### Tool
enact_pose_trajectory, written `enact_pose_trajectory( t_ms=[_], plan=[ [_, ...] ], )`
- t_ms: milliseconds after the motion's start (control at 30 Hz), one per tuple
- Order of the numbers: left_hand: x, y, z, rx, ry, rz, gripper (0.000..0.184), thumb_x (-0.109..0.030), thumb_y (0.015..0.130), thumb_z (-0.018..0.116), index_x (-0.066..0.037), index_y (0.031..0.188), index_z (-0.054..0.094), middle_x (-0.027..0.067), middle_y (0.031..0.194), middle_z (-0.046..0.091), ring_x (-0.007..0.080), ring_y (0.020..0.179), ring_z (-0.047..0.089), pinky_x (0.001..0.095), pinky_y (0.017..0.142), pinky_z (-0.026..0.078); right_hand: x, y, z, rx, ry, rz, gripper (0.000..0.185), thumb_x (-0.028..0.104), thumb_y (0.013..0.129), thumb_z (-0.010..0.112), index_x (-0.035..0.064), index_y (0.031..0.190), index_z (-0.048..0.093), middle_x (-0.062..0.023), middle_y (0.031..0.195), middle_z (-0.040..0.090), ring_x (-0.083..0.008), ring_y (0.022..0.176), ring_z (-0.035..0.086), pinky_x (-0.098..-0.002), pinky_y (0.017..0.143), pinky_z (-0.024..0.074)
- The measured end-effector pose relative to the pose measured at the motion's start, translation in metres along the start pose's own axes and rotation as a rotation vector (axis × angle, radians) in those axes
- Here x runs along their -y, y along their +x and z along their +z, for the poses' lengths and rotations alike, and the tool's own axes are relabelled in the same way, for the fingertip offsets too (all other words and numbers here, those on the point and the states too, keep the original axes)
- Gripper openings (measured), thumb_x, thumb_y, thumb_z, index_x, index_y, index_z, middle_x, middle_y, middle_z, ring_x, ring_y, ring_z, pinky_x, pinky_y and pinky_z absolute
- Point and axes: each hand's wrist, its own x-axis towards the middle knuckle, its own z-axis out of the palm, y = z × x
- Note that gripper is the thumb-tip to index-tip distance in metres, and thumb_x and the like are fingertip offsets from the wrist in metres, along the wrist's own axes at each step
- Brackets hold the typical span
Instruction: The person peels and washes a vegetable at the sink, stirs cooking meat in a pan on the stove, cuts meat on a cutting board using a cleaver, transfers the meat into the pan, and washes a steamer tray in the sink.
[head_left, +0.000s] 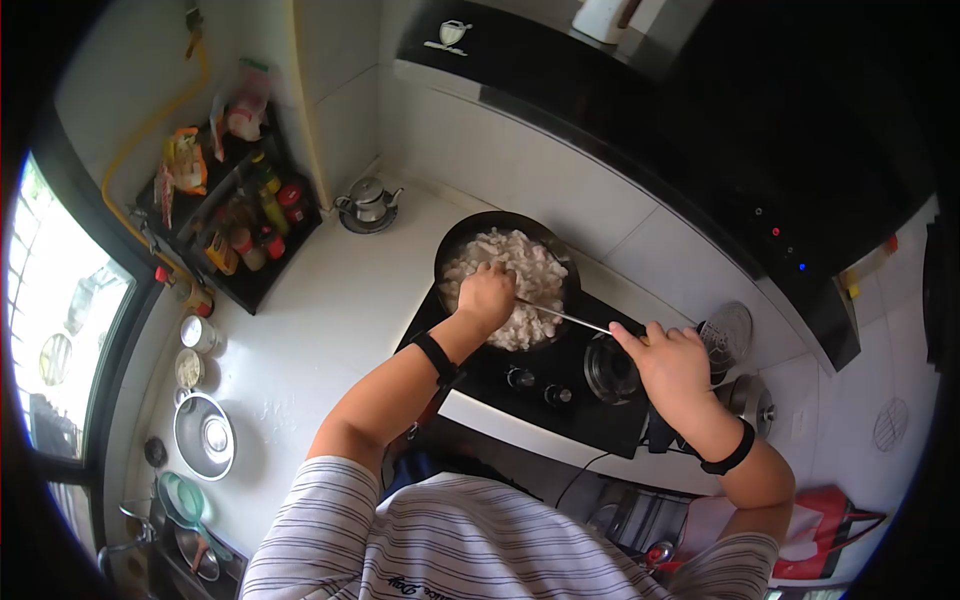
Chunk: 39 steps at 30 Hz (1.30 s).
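Note:
A dark wok [441,262] stands on the black stove, filled with pale chopped pieces that look like meat [535,265]. My left hand [487,298] is over the wok, its fingers curled down against the pieces; what they grip is hidden. A long thin metal shaft of a cooking utensil [568,318] runs from beside the left fingers to my right hand [676,372]. That hand is closed around the handle end, to the right of the wok. The utensil's working end is out of sight near the left hand.
A small metal teapot [369,203] sits behind the left counter. Along the window side are a metal bowl [205,436], small containers [198,334] and a rack of bottles and jars [262,215]. A black range hood [640,120] overhangs the stove [540,375]; a lidded pot [750,402] stands right.

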Motion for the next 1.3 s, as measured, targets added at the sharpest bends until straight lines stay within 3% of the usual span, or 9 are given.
enact_pose_trajectory(
  t_ms=[67,333,700,833,867,967,1033,1167,1300],
  plan=[
    [-0.005,0.006,0.002,0.077,0.051,0.015,0.016,-0.009,0.080,0.056,-0.005,0.093,0.064,0.0133,0.106,0.062,0.0296,0.103,0.059,0.0368,0.080,0.053,0.002,-0.004,0.000,-0.016,0.021,0.005,0.042,0.014,0.076,0.056,0.0262,0.116,0.065,-0.0009,0.072,0.050,-0.0165,0.061,0.052,-0.0316,0.064,0.0393],
    [-0.016,0.018,0.007,0.199,0.135,0.027,0.023,-0.008,0.082,0.055,-0.004,0.104,0.056,0.0168,0.100,0.065,0.0323,0.095,0.064,0.0386,0.075,0.055,0.003,-0.017,0.008,0.033,0.070,0.087,0.049,0.011,0.074,0.058,0.0269,0.120,0.062,-0.0021,0.074,0.052,-0.0170,0.062,0.055,-0.0326,0.063,0.0419],
    [-0.009,0.048,-0.005,0.025,-0.241,-0.119,0.035,-0.009,0.073,0.061,-0.008,0.105,0.046,0.0207,0.089,0.065,0.0392,0.089,0.062,0.0471,0.079,0.048,0.011,-0.031,0.056,0.071,0.092,0.176,0.042,0.014,0.077,0.057,0.0261,0.117,0.065,-0.0028,0.072,0.054,-0.0176,0.057,0.058,-0.0323,0.061,0.0431],
    [0.013,0.050,-0.004,-0.030,-0.179,-0.080,0.058,-0.011,0.067,0.070,-0.010,0.119,0.046,0.0219,0.102,0.059,0.0385,0.099,0.058,0.0441,0.085,0.048,0.008,-0.044,0.063,0.162,0.158,0.262,0.046,0.012,0.078,0.056,0.0257,0.121,0.061,-0.0060,0.076,0.057,-0.0224,0.061,0.061,-0.0359,0.063,0.0481],
    [0.016,0.043,-0.015,-0.031,-0.172,-0.091,0.070,-0.012,0.065,0.072,-0.011,0.128,0.043,0.0225,0.109,0.054,0.0381,0.102,0.056,0.0433,0.088,0.047,0.007,-0.048,0.062,0.208,0.186,0.296,0.049,0.012,0.077,0.057,0.0257,0.124,0.059,-0.0078,0.077,0.058,-0.0249,0.062,0.062,-0.0379,0.064,0.0495],
    [0.043,0.019,-0.027,-0.260,-0.241,-0.025,0.057,-0.012,0.067,0.071,-0.010,0.121,0.051,0.0186,0.109,0.055,0.0365,0.101,0.056,0.0434,0.087,0.048,0.008,-0.069,0.047,0.341,0.396,0.397,0.054,0.011,0.078,0.060,0.0257,0.130,0.054,-0.0108,0.079,0.059,-0.0289,0.066,0.063,-0.0404,0.064,0.0502],
    [0.063,-0.012,-0.043,-0.252,-0.289,-0.059,0.049,-0.012,0.071,0.070,-0.007,0.117,0.053,0.0168,0.105,0.057,0.0354,0.097,0.058,0.0439,0.085,0.048,0.006,-0.082,0.026,0.425,0.537,0.419,0.058,0.011,0.080,0.062,0.0245,0.134,0.049,-0.0143,0.082,0.060,-0.0342,0.070,0.063,-0.0418,0.066,0.0506],
    [0.104,-0.106,-0.020,-0.124,-0.361,-0.100,0.042,-0.014,0.076,0.069,-0.004,0.114,0.055,0.0150,0.095,0.063,0.0321,0.088,0.061,0.0397,0.079,0.050,0.011,-0.106,-0.002,0.565,1.028,0.461,0.056,0.011,0.085,0.058,0.0192,0.138,0.043,-0.0149,0.080,0.062,-0.0355,0.073,0.061,-0.0420,0.067,0.0481],
    [0.087,-0.181,-0.002,0.172,-0.604,-0.380,0.042,-0.022,0.086,0.064,0.001,0.120,0.054,0.0138,0.091,0.068,0.0263,0.080,0.067,0.0350,0.071,0.053,0.034,-0.115,0.006,0.674,1.126,0.478,0.057,0.012,0.086,0.058,0.0177,0.140,0.040,-0.0136,0.076,0.060,-0.0338,0.070,0.060,-0.0413,0.066,0.0455]
  ],
)
